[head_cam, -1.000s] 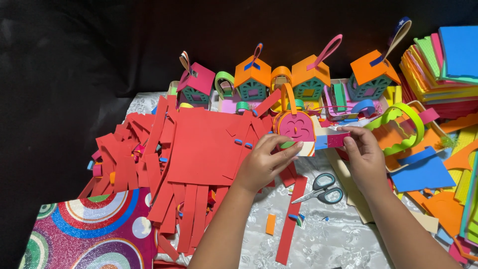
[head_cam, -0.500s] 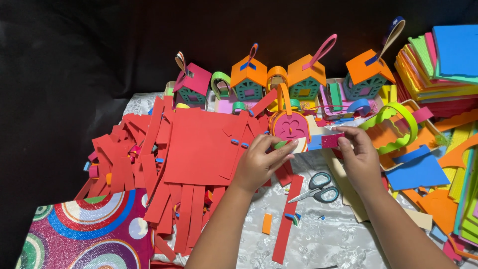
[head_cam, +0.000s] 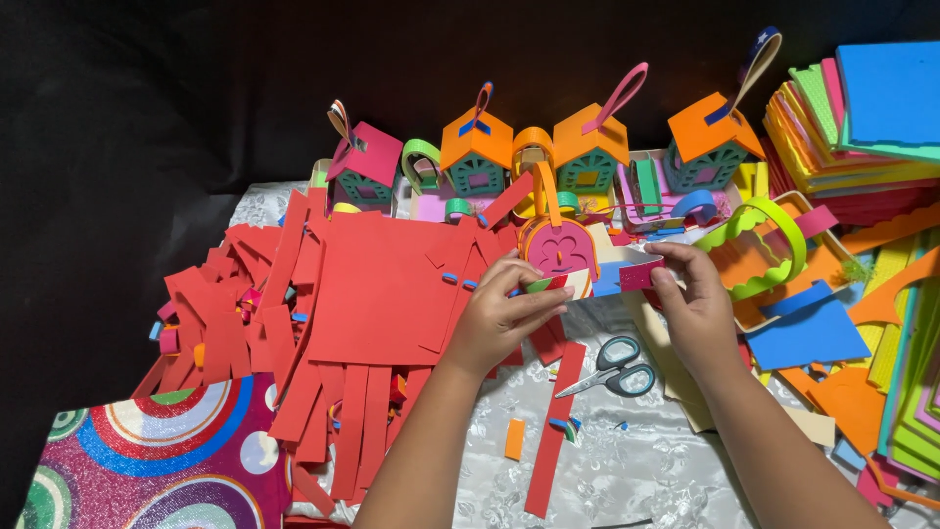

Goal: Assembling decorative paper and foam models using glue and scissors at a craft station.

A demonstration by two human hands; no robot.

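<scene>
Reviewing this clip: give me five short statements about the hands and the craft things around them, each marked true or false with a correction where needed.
1. The right hand pinches a small pink foam piece. True.
2. The scissors are in the left hand. False: they lie on the silvery cloth between the forearms, held by neither hand.
3. Four small foam houses stand in a row along the back. True: one pink-roofed house and three orange-roofed.
4. The stack of coloured foam sheets sits at the far left. False: it is at the right edge.
5. The red foam strips are blue. False: red, spread left of the hands.
</scene>
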